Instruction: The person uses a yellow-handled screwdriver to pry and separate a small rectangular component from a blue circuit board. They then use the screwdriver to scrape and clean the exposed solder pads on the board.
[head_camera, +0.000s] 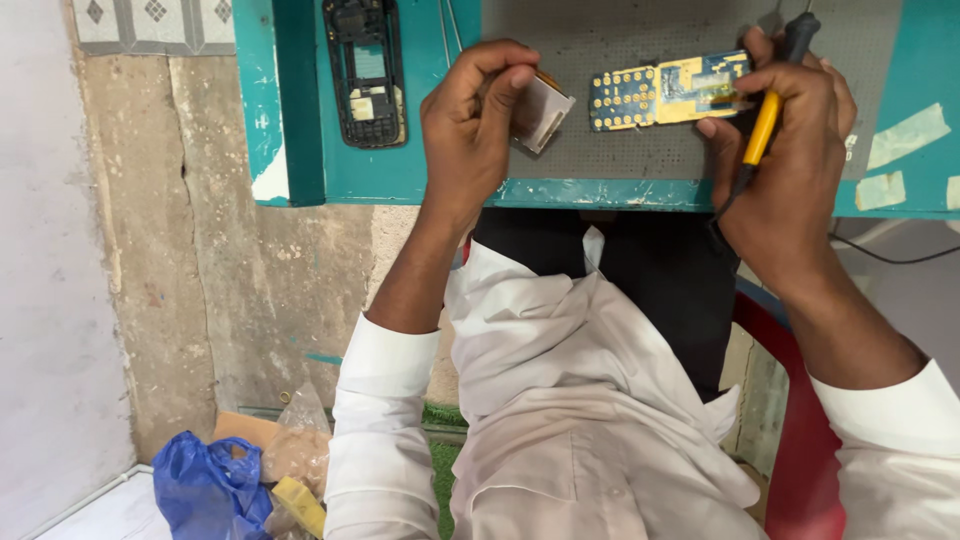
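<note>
The iron's (765, 120) tip is hidden behind the right hand (790, 150), which grips it closed over the board (668, 90) on the mat (640, 150). The left hand (470, 125) pinches a small screen (540, 112), partly covered by fingers.

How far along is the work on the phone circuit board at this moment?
Done, it seems: the phone is opened; its black frame lies apart on the teal bench, and the circuit board lies bare on the grey mat. In hand: the left hand holds the small screen module off the board; the right hand holds a yellow-handled soldering tool beside it. Left: screen and frame are not yet rejoined.
</note>
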